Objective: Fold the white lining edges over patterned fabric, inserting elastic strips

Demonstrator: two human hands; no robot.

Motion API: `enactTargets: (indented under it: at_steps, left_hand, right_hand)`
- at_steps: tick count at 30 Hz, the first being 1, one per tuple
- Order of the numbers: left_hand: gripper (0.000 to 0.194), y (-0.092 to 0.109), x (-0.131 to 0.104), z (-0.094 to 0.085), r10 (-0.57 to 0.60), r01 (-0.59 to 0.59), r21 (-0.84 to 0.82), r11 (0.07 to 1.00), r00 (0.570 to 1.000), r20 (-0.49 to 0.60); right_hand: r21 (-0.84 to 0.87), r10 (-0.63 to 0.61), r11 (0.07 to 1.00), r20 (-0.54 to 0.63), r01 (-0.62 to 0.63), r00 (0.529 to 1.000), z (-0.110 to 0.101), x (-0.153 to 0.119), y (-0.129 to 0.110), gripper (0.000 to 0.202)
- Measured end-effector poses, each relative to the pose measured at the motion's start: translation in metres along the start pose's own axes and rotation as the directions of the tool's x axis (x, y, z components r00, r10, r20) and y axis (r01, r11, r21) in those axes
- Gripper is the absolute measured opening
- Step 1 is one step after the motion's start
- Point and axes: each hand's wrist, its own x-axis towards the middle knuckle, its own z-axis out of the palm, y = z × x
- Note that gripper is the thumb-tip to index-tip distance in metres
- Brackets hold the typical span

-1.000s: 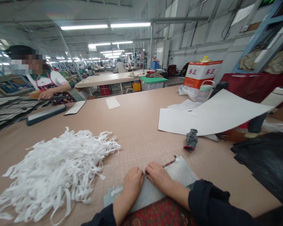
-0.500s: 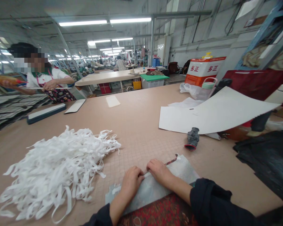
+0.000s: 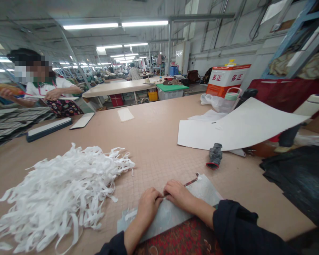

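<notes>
A pale grey, translucent sheet (image 3: 172, 219) lies at the table's near edge, over a red patterned cloth (image 3: 178, 241). My left hand (image 3: 149, 204) rests on its far edge with the fingers pinched together. Right beside it, my right hand (image 3: 179, 194) has its fingers curled down at the same edge. What the fingertips hold is too small to make out. A narrow dark red strip (image 3: 191, 182) shows along the sheet's far edge, right of my right hand. Left of my hands is a big heap of white strips (image 3: 61, 194).
A grey glove (image 3: 215, 156) with a red cuff lies beside a large white sheet (image 3: 228, 131) at right. Black material (image 3: 300, 180) sits at the right edge. Blue-edged white boards (image 3: 50, 128) lie at the far left, near another person (image 3: 53, 90) holding a bottle.
Both hands remain close together at the sheet's far edge, their fingers slightly shifted. The whole view has moved a little, so the surroundings appear slightly further left.
</notes>
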Motion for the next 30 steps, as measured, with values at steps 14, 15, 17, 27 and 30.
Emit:
enactTargets:
  at_steps: [14,15,17,27,30]
  left_hand:
    - [0.019,-0.001,-0.009,0.005,0.135,-0.135,0.245,0.96,0.991,0.017]
    - [0.018,-0.003,-0.01,0.001,0.116,-0.118,0.21,0.971,0.993,0.026]
    - [0.015,-0.007,-0.014,-0.006,0.069,-0.074,0.137,0.988,0.997,0.042]
    - [0.019,-0.016,-0.025,-0.006,0.072,-0.075,0.246,0.966,0.997,0.024]
    - [0.019,-0.019,-0.028,-0.009,0.058,-0.067,0.212,0.975,0.997,0.048]
  right_hand:
    - [-0.308,-0.244,0.922,0.005,0.233,0.97,-0.01,-0.03,0.01,0.009]
    - [-0.316,-0.231,0.923,0.006,0.221,0.973,-0.013,-0.031,0.012,0.009]
    - [-0.332,-0.181,0.927,0.015,0.175,0.983,-0.016,-0.031,0.013,0.01]
    - [-0.267,-0.256,0.933,-0.023,0.24,0.966,0.019,-0.014,-0.035,0.009]
    - [-0.32,-0.245,0.921,-0.035,0.221,0.969,0.012,-0.025,-0.025,0.008]
